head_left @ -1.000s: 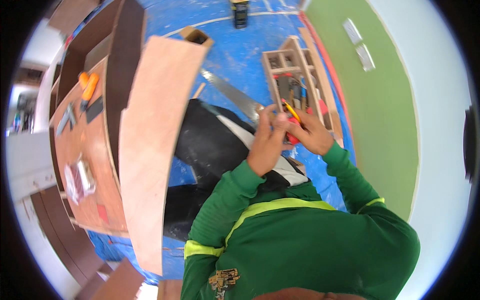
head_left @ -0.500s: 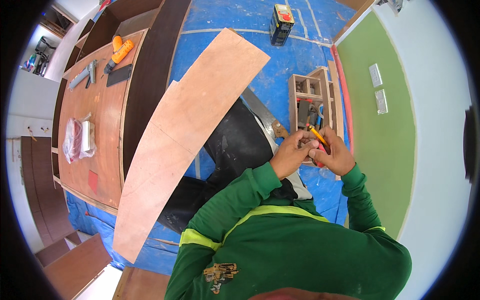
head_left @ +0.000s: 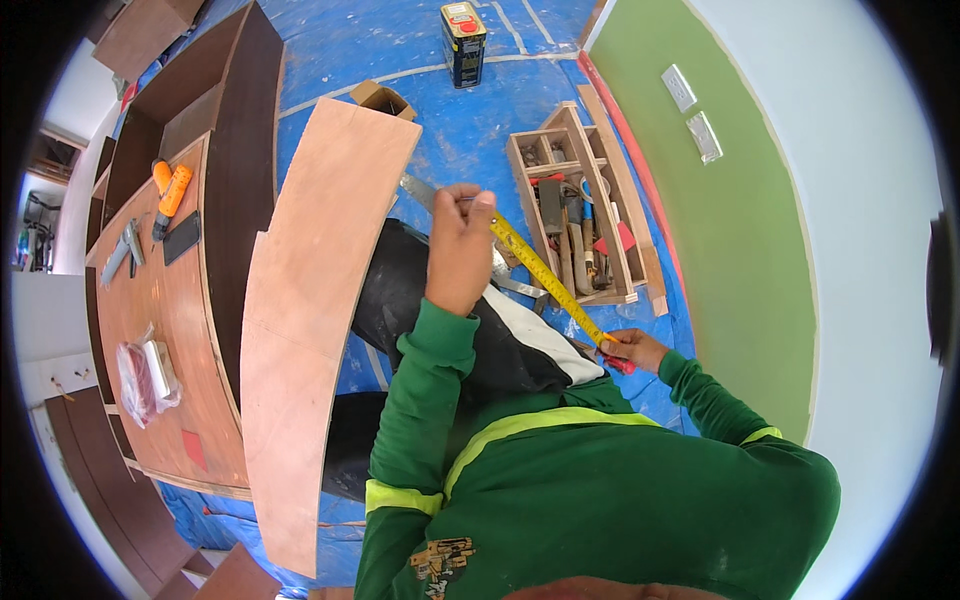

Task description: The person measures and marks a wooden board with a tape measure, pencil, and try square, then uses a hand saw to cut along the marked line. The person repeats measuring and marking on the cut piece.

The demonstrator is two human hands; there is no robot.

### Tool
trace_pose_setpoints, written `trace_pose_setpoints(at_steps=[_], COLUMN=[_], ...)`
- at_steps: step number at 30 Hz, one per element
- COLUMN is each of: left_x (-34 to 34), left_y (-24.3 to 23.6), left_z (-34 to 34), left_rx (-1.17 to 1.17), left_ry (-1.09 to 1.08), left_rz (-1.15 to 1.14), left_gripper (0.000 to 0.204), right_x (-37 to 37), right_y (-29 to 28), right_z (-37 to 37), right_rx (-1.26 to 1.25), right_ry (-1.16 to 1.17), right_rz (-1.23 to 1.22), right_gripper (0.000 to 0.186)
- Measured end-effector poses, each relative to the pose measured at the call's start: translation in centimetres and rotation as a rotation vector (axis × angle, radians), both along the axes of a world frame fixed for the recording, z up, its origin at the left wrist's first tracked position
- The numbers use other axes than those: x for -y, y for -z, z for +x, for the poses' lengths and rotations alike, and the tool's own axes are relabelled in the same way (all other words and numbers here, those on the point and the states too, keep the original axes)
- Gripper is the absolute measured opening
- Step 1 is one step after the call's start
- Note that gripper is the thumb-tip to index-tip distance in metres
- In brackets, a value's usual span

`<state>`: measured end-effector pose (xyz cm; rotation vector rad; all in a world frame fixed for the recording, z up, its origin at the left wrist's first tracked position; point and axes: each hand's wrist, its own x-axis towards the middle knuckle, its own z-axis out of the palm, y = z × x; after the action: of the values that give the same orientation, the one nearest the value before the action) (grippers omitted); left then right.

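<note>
A yellow tape measure (head_left: 545,278) is stretched slantwise in front of me. My left hand (head_left: 460,250), raised over my thigh, pinches the free end of its blade. Lower right, my right hand (head_left: 640,350) grips the red case, mostly covered by the fingers; whether a pencil is also in that hand I cannot tell. Left of my left hand, a long curved plywood piece (head_left: 310,320) lies across my legs, with a notch in its left edge. A saw blade (head_left: 418,190) shows between the plywood and that hand, the rest partly hidden.
A wooden toolbox (head_left: 630,285) with hand tools stands at right by the green wall (head_left: 740,180). A metal can (head_left: 463,50) and small cardboard box (head_left: 383,98) stand farther off. The cabinet (head_left: 215,300) at left bears an orange drill (head_left: 172,195), glue gun (head_left: 125,250) and phone (head_left: 182,241).
Both hands were together near the toolbox with a yellow pencil showing. Now they are apart, the left moved up and leftward, the tape blade pulled out between them. The view has shifted.
</note>
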<state>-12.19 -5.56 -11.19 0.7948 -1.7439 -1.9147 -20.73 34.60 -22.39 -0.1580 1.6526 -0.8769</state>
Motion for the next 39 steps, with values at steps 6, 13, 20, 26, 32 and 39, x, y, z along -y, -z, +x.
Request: trace_pose_setpoints(at_steps=[6, 13, 20, 26, 32, 39], left_x=[-2.8, -2.6, -1.8, -1.7, -1.0, -1.4], left_y=[0.7, -0.1, 0.2, 0.2, 0.5, -0.2], left_z=[-0.5, 0.9, 2.4, 2.7, 3.6, 2.5], left_rx=[0.095, 0.013, 0.007, -0.002, 0.064, 0.159], left_ry=[-0.088, 0.009, -0.042, -0.021, -0.037, 0.078], left_rz=[-0.581, -0.470, -0.404, -0.316, -0.303, -0.389], left_gripper=[0.088, 0.089, 0.082, 0.083, 0.085, 0.074], right_x=[4.4, 9.7, 14.4, 13.7, 16.3, 17.3], right_y=[4.3, 18.9, 22.5, 24.7, 20.7, 20.1], right_z=[0.5, -11.4, -14.9, -16.5, -11.9, -10.3], right_rx=[-0.255, -0.936, -0.952, -0.772, -0.932, -0.693], right_ry=[-0.053, -0.574, -0.704, -0.528, -0.629, 0.052], right_rz=[0.137, 0.246, 0.390, 0.522, 0.439, 0.508], right_gripper=[0.046, 0.044, 0.050, 0.040, 0.043, 0.049])
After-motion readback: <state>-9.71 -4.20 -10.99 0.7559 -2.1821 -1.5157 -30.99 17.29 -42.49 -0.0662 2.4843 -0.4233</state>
